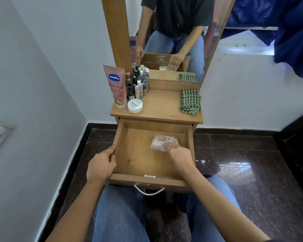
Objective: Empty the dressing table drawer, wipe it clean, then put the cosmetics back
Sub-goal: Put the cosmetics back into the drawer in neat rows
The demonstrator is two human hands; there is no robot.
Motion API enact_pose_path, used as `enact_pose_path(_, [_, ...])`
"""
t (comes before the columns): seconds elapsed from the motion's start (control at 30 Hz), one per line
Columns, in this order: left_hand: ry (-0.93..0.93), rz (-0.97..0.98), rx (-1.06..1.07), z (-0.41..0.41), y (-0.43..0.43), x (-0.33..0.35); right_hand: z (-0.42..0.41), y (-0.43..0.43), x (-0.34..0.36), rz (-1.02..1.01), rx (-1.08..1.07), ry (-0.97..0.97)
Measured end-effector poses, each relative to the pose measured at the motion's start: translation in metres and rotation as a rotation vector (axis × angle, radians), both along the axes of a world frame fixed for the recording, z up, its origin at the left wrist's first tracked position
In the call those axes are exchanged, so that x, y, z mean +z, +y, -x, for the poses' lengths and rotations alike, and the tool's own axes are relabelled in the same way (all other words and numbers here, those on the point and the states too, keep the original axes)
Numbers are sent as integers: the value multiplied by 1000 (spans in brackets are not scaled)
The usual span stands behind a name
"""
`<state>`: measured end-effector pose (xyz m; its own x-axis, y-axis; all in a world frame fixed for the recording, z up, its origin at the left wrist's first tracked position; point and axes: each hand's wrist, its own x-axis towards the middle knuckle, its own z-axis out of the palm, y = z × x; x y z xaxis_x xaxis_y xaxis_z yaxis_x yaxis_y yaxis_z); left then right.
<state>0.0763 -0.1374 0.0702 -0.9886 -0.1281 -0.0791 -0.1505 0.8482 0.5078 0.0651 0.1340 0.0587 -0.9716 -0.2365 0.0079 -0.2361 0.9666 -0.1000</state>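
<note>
The wooden drawer (138, 158) of the dressing table is pulled out over my knees. A clear plastic box of small pink and white cosmetics (162, 141) lies at its back right; the rest of the drawer floor is bare. My right hand (177, 154) reaches into the drawer, fingertips on the near edge of that box. My left hand (101, 165) grips the drawer's left side wall, thumb inside. On the tabletop (161, 107) stand a pink Vaseline tube (115, 86), a white round tub (135, 105) and several small bottles (138, 84).
A folded green checked cloth (190, 102) lies on the right of the tabletop. The mirror (173, 41) rises behind it. A white wall is close on the left, dark tiled floor on the right, a blue curtain (290, 32) upper right. The drawer's metal handle (149, 190) hangs above my lap.
</note>
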Motion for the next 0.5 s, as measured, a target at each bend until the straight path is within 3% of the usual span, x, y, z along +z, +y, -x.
enact_pose_path(0.2, [5,4,-7,0,-1,-1,6,2,-7,-72,-140,-270])
enact_pose_path(0.33, [-1,12,-9,1,-1,-2,14,4,-18,-82,-212,-293])
enact_pose_path(0.43, [-3,1,-2,0,-1,-1,20,-12,-16,-83,-164,-265])
enact_pose_path(0.5, [-1,5,-2,1,-1,-1,25,-23,-20,26,-5,-309])
